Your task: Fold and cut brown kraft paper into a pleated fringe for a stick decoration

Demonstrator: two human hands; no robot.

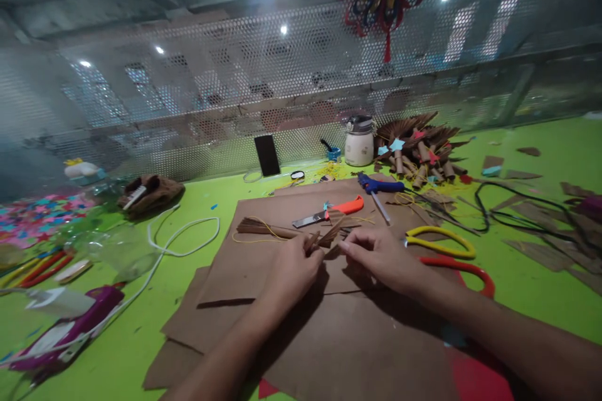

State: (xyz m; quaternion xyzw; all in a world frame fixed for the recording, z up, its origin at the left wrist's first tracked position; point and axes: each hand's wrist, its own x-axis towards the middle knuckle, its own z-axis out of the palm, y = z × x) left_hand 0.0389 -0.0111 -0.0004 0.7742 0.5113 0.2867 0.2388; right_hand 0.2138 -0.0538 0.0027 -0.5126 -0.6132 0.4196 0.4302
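My left hand (295, 266) is closed, pinching a small folded piece of brown paper (333, 235) above the stacked brown sheets (357, 338). The fingertips of my right hand (376, 257) are pinched at the other edge of that paper. How the folds run between the fingers is partly hidden. Just beyond my left hand lies a pleated brown paper bundle (263, 229) with yellow string (256, 240) around it. A utility knife with an orange handle (329, 212) rests behind it. Scissors with yellow and red handles (442, 243) lie beside my right forearm.
A blue glue gun (379, 187) lies at the back of the sheets, near a white bottle (359, 145) and a pile of pleated paper pieces (418, 144). A phone (267, 155) leans against the mesh. A purple power strip (70, 329) and white cable (160, 257) are left; paper scraps (540, 219) right.
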